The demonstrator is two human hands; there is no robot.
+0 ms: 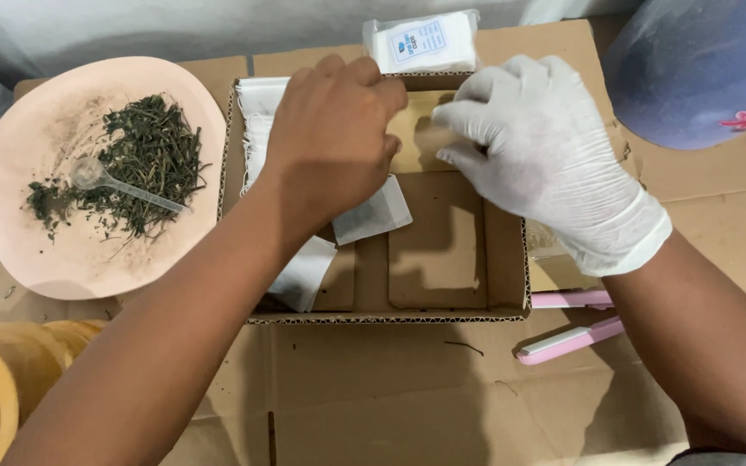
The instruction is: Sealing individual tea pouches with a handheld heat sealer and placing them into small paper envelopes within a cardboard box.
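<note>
My bare left hand (pixel 334 138) and gloved right hand (pixel 533 142) met over the shallow cardboard box (pixel 442 259), fingers curled together; what they pinched, I cannot tell. White sachets (pixel 373 214) lay inside.

A shallow cardboard box (pixel 442 298) is set at the middle of the cardboard sheet (pixel 373 388). Small paper bags (pixel 373 211) are kept inside it, toward its left side. A packet (pixel 423 43) is placed at the box's far edge. A plate (pixel 36 250) is found left of the box, with dried herbs (pixel 153 155) and a spoon (pixel 118 183) on it. A small sealer (pixel 567 338) is laid just right of the box's near right corner.
</note>
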